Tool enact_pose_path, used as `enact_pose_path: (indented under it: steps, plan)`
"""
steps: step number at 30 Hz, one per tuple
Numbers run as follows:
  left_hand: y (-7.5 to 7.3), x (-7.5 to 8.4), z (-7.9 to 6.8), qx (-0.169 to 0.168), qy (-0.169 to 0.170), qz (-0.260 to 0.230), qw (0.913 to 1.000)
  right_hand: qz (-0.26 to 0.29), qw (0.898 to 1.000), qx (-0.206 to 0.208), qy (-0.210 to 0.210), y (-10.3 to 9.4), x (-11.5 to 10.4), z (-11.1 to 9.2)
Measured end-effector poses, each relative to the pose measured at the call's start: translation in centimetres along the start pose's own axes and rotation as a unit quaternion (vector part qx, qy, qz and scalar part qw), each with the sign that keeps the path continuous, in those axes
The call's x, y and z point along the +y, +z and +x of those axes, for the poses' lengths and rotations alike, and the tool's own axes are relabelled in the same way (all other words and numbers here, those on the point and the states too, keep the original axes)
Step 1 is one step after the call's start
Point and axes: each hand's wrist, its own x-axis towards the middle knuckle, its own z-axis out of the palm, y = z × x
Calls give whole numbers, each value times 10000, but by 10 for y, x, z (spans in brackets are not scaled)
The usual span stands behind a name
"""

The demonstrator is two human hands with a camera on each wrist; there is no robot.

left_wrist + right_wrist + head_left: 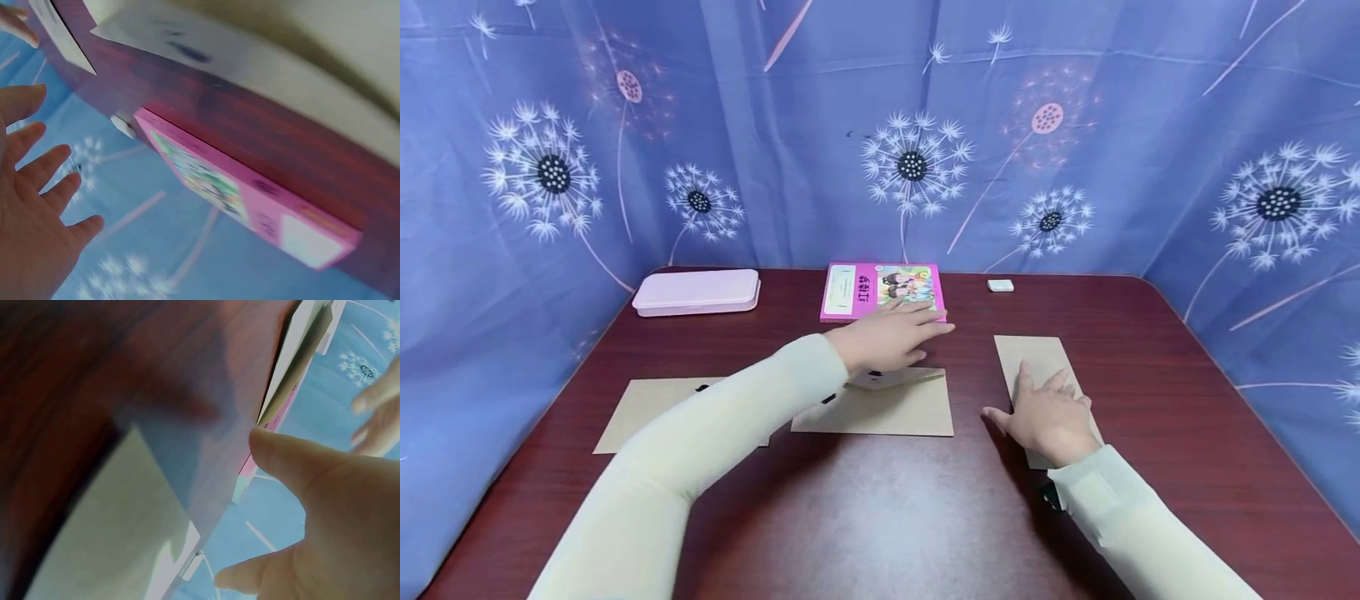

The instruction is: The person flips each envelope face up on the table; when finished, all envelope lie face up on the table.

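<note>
My left hand [887, 336] hovers with spread fingers above the far edge of the middle brown envelope [887, 415], close to the pink book [842, 292]. This envelope's flap is partly raised and bears dark marks. In the left wrist view, the left hand [37, 206] holds nothing. My right hand [1048, 417] is spread over the right-hand envelope [1033, 354]; whether it touches the paper I cannot tell. The right wrist view shows that hand's thumb and finger apart, with the envelope [112, 531] below. Another brown envelope [643, 408] lies at left, partly hidden by my left sleeve.
A pale pink pencil case [696, 292] lies at the table's back left. Right of the book is a small white eraser-like block [1000, 285]. A blue dandelion-print curtain [820, 167] surrounds the dark red wooden table [880, 517] at the back and sides.
</note>
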Motion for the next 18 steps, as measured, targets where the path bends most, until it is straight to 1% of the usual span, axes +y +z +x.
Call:
enact_pose_path:
  steps: [4, 6, 8, 10, 13, 18]
  plan:
    - [-1, 16, 30, -169, 218, 505, 9983, -114, 9999, -64, -1, 1, 1, -2]
    - [1, 23, 42, -241, 323, 702, 9967, -158, 9999, -68, 4, 1, 2, -2]
    - [3, 30, 50, -259, 425, 826, 9953, -209, 9997, -78, 18, 2, 2, -2]
    - [4, 37, 56, -282, 515, 881, 9944, -237, 9997, -77, 34, 3, 2, -2]
    - [5, 45, 60, -311, 589, 902, 9937, -276, 9996, -47, 30, 3, 3, -3]
    - [10, 50, 61, -444, 531, 881, 9937, -319, 9995, 27, -47, 2, 4, -3]
